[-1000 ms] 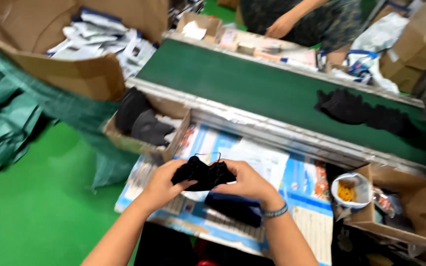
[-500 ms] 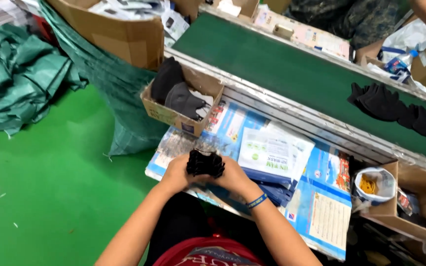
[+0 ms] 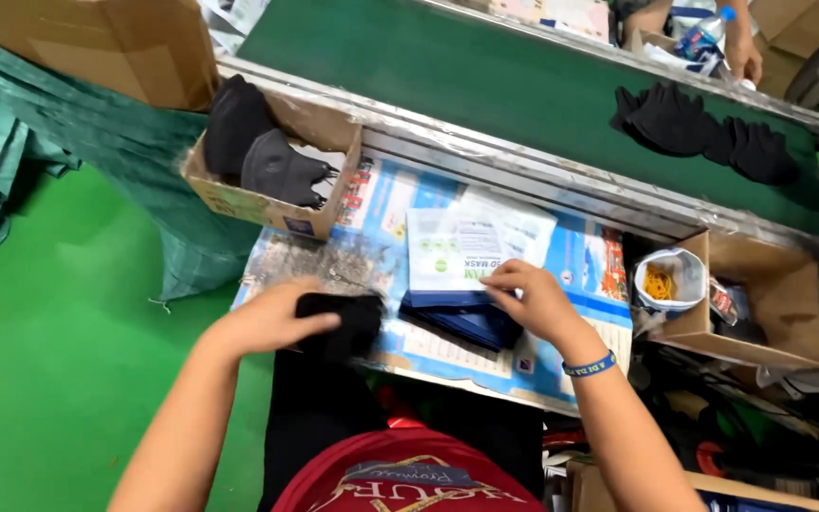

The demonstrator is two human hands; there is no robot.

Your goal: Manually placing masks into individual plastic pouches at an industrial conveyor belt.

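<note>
A view from above shows a person seated at a narrow work shelf [image 3: 561, 256] covered with printed blue and white sheets, beside a long green conveyor belt [image 3: 485, 85]. A moment ago both hands were pressed together around a small bundle of black masks [image 3: 343, 322]; now they have parted. The left hand [image 3: 272, 318] alone keeps the folded bundle, fingers closed over it, at the near left edge of the shelf. The right hand [image 3: 528, 294] has let go and moved right, its fingertips pinching the lower edge of the top white packaging pouch [image 3: 471, 248], which lies on a stack of dark blue pouches [image 3: 471, 318]. The split suggests that gathering the masks is finished and a pouch is being picked up for them. An open cardboard box of more black masks [image 3: 272, 166] sits at the shelf's far left. Loose black masks [image 3: 703, 123] lie on the belt to the right. A cup of yellow bits [image 3: 665, 282] stands in another cardboard box [image 3: 770, 313] at the right. Another person's hand [image 3: 741, 52] shows beyond the belt.
</note>
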